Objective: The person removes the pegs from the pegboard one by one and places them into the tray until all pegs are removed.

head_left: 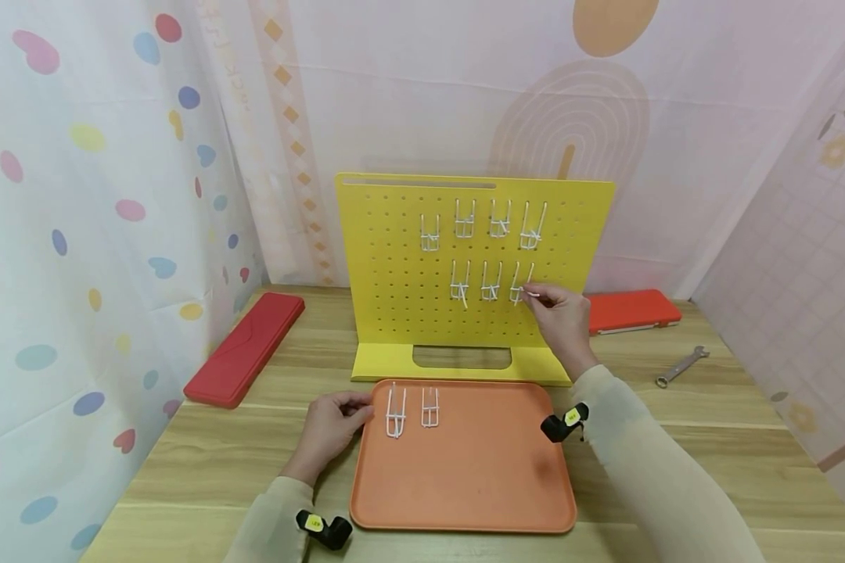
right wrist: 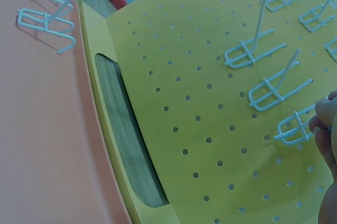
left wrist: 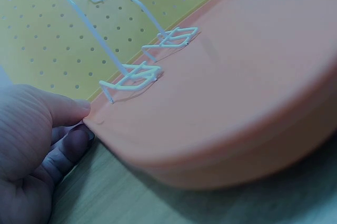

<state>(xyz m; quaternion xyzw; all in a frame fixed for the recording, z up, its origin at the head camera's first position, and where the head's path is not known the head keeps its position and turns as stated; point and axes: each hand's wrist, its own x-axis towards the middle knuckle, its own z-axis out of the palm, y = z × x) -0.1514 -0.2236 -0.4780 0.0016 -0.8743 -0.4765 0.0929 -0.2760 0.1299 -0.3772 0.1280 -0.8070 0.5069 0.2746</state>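
A yellow pegboard (head_left: 401, 297) stands upright with white wire hooks on it, several in an upper row and three in a lower row. My right hand (head_left: 562, 319) pinches the prong of the rightmost lower hook (right wrist: 301, 125) between thumb and fingers. That hook lies against the board; the rest of the hand is cut off in the right wrist view. My left hand (head_left: 329, 428) grips the far left corner of an orange tray (head_left: 465, 469), thumb on top of the rim. Two more wire hooks (head_left: 396, 414) lie on the tray near that hand.
The tray's far edge meets the pegboard base (head_left: 387, 361). A red case (head_left: 246, 348) lies at the left of the wooden table, and another red case (head_left: 630, 310) sits behind the right hand. A wrench (head_left: 681, 367) lies at the right. Curtains (head_left: 422, 102) enclose the table.
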